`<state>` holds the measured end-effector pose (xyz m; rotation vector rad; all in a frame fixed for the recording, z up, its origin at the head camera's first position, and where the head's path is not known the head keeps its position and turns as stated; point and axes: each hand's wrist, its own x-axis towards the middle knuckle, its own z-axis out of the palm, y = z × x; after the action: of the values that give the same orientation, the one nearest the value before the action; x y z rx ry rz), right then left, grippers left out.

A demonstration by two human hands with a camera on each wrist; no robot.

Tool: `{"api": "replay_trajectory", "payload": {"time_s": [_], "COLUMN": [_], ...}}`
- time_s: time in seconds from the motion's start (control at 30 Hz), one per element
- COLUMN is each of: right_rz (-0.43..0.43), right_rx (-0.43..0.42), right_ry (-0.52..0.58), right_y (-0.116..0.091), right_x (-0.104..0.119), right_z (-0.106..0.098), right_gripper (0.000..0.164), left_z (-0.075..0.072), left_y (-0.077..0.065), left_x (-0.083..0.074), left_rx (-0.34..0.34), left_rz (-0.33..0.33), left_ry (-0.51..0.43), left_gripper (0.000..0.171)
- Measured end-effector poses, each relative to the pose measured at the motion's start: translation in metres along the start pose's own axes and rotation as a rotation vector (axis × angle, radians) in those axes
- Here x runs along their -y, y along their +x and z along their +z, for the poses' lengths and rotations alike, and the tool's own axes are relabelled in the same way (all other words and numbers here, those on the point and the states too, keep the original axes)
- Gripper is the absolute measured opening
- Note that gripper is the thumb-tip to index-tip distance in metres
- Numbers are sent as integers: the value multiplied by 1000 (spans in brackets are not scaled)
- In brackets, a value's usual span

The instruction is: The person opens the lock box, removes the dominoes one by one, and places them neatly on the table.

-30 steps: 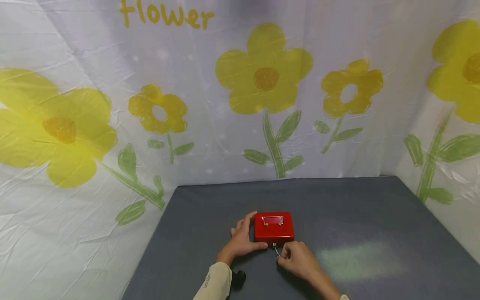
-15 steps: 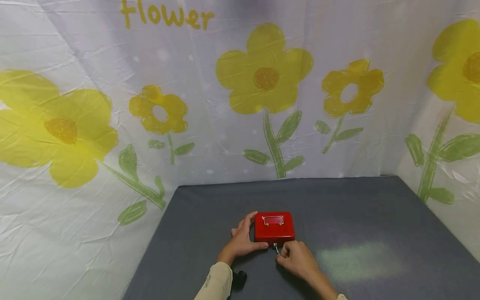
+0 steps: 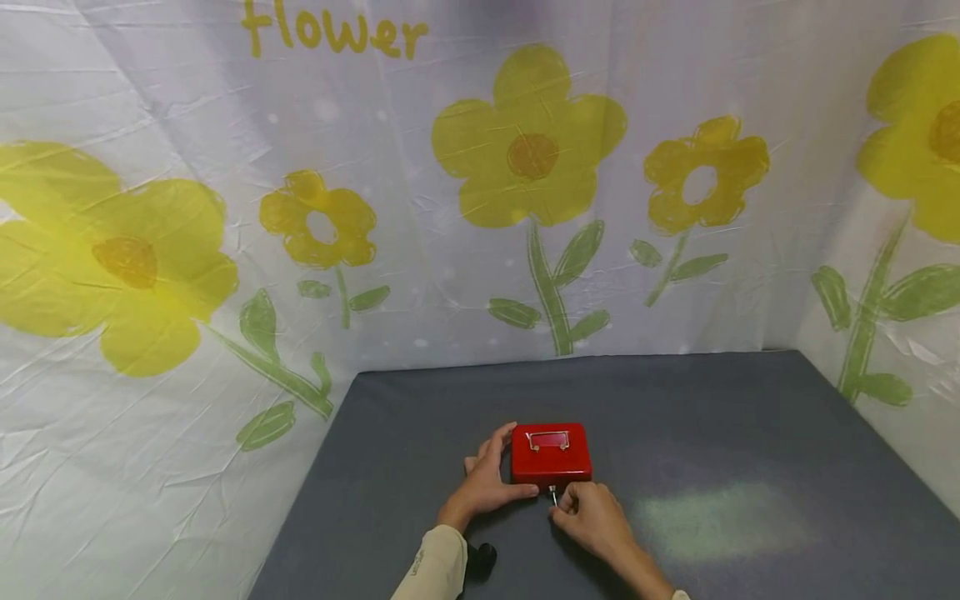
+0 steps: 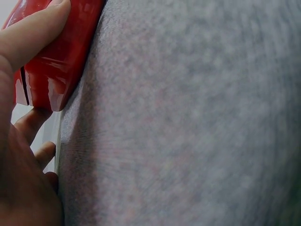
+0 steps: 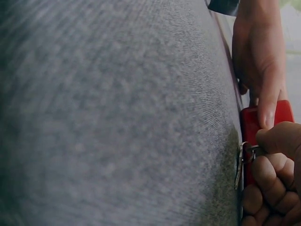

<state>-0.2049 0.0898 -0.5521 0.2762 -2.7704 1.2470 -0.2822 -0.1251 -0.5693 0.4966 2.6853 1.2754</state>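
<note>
A red metal cash box point(image 3: 551, 458) with a folding handle point(image 3: 549, 439) on its lid sits closed on the table. My left hand point(image 3: 483, 482) holds its left side, thumb along the front and fingers spread toward the back corner. In the left wrist view the thumb point(image 4: 35, 35) presses the red wall while a fingertip reaches the far end. At the front lock, my right hand point(image 3: 595, 515) pinches a small metal key point(image 5: 254, 148) between thumb and curled forefinger. A ring with a second key point(image 5: 240, 165) hangs beside it. The keyhole is hidden in the right wrist view.
Dark grey cloth covers the table point(image 3: 720, 425), with a pale patch of light at the right. A white curtain point(image 3: 450, 275) printed with yellow flowers stands behind and at both sides. A black rounded object point(image 3: 481, 562) shows by the left sleeve point(image 3: 435, 560).
My right fingers have shifted slightly left, and the key's visible part points more straight toward me. The left hand keeps its hold, and the box looks almost unmoved.
</note>
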Motion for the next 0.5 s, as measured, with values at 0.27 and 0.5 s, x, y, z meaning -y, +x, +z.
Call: {"api": "replay_trajectory", "payload": {"time_s": [0.27,0.5], "right_rz": [-25,-34], "right_rx": [-17,-5], "right_ry": [9,7], "right_y": [-2,-3], "right_x": [0,-2], "right_z": [1,2], "right_gripper": [25,24], "left_z": [0,0], "left_y": [0,0], "left_x": [1,2], "left_rx": [-9,-2], "left_rz": [1,7], "left_ry": [-10,-5], "left_gripper": [107,107]}}
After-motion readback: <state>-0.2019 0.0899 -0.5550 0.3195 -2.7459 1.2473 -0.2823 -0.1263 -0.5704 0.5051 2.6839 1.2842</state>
